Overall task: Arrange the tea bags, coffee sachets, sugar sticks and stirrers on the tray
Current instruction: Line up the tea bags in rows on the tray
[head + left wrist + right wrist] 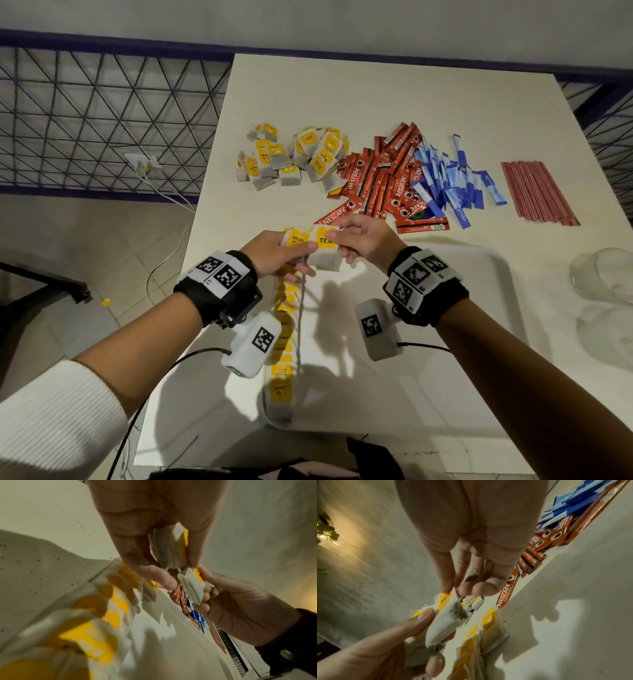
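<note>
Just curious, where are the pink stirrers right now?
In the head view, the stirrers lie bundled at the table's far right, beside the blue sugar sticks.

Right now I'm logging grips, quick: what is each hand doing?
Left hand: holding a small stack of tea bags.
Right hand: pinching one tea bag by its yellow tag.

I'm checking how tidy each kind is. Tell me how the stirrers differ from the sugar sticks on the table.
The stirrers are reddish-pink; the sugar sticks are blue and white. The stirrers lie side by side in one neat parallel bundle; the sugar sticks lie crisscrossed in a loose heap. The stirrers lie apart at the far right; the sugar sticks overlap the coffee sachets. Both are still off the tray.
</note>
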A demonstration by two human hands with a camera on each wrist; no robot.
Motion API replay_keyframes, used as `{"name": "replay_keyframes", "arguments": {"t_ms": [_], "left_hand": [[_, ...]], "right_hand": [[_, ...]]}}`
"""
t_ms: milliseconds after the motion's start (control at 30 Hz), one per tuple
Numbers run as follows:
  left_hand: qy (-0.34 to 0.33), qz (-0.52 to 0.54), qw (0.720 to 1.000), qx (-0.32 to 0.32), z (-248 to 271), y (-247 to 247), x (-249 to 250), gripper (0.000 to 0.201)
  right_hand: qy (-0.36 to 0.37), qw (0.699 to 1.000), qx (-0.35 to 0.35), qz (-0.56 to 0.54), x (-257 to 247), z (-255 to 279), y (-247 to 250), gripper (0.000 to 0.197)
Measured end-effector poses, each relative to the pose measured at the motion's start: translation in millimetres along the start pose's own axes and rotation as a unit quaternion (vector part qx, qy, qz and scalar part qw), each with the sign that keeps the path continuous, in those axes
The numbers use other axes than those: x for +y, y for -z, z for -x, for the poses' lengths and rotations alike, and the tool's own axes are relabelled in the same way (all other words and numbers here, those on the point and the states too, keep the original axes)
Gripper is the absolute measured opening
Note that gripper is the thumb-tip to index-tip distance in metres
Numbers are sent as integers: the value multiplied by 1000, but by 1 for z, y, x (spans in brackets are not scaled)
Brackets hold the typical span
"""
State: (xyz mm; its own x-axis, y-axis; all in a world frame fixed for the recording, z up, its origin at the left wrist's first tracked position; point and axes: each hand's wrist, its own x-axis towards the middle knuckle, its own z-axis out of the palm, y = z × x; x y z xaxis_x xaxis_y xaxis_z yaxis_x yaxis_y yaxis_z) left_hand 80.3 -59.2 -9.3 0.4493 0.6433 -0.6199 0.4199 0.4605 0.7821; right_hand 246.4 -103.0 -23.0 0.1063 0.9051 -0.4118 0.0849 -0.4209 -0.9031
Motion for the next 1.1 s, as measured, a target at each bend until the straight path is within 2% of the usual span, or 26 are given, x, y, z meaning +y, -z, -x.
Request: {"name": "replay_keyframes", "arguments": {"t_ms": [133,267,600,767,900,1100], "left_hand": [[20,-47,999,-11,1,7,-7,20],[10,-96,995,-12,3,18,-14,19],[-22,-85,996,20,4,36,-10,23],[-24,-94,995,12,-1,38,-10,22],[-23,-101,995,10,-5,39,-10,22],[-11,-94,995,11,-11,41,-8,24]], "right_hand": [[-17,998,-17,51,10,-8,-1,12],[-41,997,-24,69,18,-12,-5,12],[-75,990,15,121,14,-28,-10,8],[-77,986,-26,149,10,-20,-6,11],[-91,987,-48,127,12,-20,-11,11],[-94,987,26,124,15,-28,-21,13]]}}
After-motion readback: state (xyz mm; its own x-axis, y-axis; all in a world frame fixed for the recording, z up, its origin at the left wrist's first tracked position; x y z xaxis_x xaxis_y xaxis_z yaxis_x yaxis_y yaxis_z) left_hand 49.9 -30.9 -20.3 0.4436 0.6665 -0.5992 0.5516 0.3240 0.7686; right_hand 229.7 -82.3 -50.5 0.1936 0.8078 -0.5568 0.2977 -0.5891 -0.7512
